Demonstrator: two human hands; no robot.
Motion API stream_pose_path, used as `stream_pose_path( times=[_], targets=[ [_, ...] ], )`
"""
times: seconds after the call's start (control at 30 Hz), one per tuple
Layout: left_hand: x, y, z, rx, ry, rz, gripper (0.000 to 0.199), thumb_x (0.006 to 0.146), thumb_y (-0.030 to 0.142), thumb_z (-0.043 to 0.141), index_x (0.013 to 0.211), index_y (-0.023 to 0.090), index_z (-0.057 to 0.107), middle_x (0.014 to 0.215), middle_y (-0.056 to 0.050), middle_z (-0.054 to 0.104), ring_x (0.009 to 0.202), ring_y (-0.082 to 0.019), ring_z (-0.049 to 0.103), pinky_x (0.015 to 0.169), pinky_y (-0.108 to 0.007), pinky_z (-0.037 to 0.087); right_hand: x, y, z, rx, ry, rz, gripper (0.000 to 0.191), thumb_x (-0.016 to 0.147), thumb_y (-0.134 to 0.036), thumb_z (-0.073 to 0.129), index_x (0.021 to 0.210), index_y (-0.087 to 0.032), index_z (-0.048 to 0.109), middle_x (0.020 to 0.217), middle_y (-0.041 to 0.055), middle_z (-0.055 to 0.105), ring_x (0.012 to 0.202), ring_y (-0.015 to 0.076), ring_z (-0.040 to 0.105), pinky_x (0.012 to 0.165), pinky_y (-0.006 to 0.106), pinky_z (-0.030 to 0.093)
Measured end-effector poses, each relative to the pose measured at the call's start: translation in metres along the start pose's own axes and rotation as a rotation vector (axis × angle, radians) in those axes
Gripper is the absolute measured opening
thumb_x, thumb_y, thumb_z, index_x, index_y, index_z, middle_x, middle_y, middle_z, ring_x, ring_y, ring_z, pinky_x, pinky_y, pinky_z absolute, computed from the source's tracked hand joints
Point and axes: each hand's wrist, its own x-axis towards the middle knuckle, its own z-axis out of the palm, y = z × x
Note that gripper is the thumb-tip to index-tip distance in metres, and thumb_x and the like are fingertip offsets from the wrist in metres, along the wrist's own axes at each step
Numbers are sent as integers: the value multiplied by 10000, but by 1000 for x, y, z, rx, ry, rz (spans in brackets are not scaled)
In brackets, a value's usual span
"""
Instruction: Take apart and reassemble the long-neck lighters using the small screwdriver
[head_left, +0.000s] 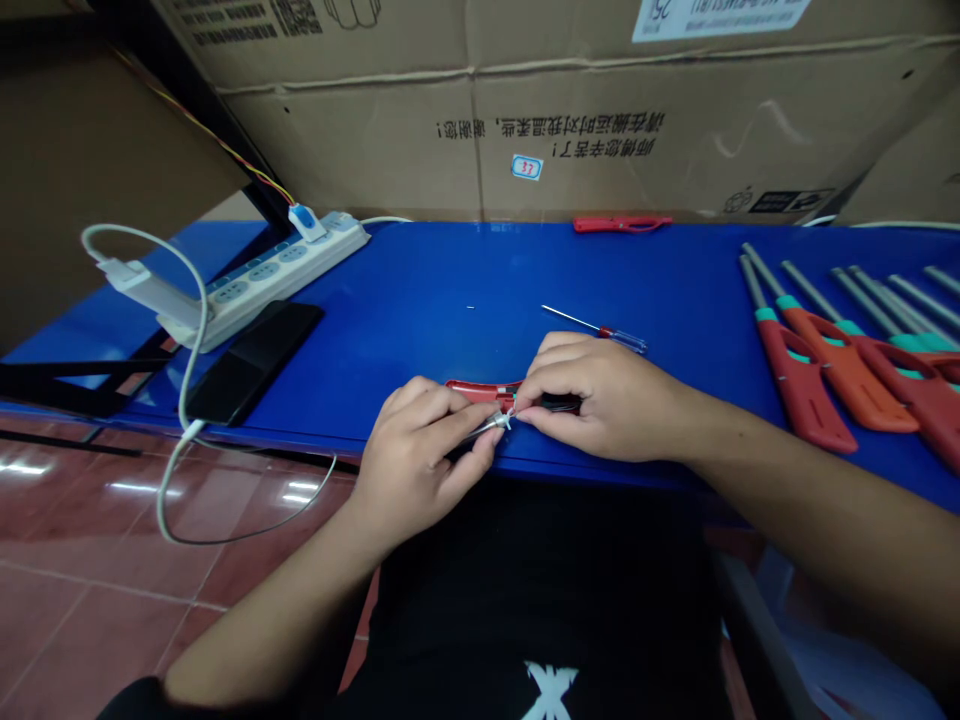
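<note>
Near the table's front edge, my left hand (427,450) is closed around a slim metal tube (487,425), pinched between thumb and fingers. At the tube's right end is a small pale fitting (508,419). My right hand (600,395) pinches at that same end with thumb and forefinger; what lies between these fingertips is too small to make out. Just behind the fingers lies an opened red lighter shell (480,388), partly hidden by both hands, with small parts inside. A screwdriver (622,340) with a clear and red handle lies behind my right hand.
Several red and orange long-nosed lighters (806,385) lie at the right. A red shell piece (622,224) rests against the cardboard box (360,150). A tiny metal pin (470,307) lies mid-table. At the left are a power strip (262,275), a black phone (255,360) and a looping white cable (161,490).
</note>
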Motion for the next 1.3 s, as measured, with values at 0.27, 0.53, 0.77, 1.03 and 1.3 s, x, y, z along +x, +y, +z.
stream_pose_path(
  times=[0.27,0.53,0.77,1.03,1.3],
  targets=[
    [-2,-1,0,48,-15,-14,207,890,252,689,1089,207,724,850,-33,686,797,-170,567,720,-348,429,0,2,1,-24,-5,-29,161,882,-140,601,905,-192,751,823,35,749,823,183,586,779,330,474],
    [-2,0,-1,62,-24,-11,214,883,246,699,1090,203,729,846,-33,684,794,-177,559,705,-349,400,0,1,1,-28,-13,-33,143,890,-152,603,901,-178,744,847,34,754,837,183,602,820,340,459],
    [0,1,-1,73,2,6,186,894,235,688,1072,197,729,833,-32,683,783,-174,551,696,-346,368,-1,2,2,-15,-15,-31,135,900,-163,606,909,-176,739,857,30,756,842,176,606,825,338,457],
    [-2,1,-3,51,19,5,200,881,222,703,1075,187,731,841,-35,681,801,-178,559,712,-350,371,0,3,2,9,-3,-53,128,907,-171,607,901,-174,735,830,33,746,814,167,598,792,318,466],
    [-2,0,-1,57,9,9,205,882,221,700,1082,184,727,843,-32,683,800,-180,559,720,-359,365,0,0,2,16,-23,-39,150,926,-194,588,882,-178,731,792,41,728,789,168,598,774,317,466]
  ],
)
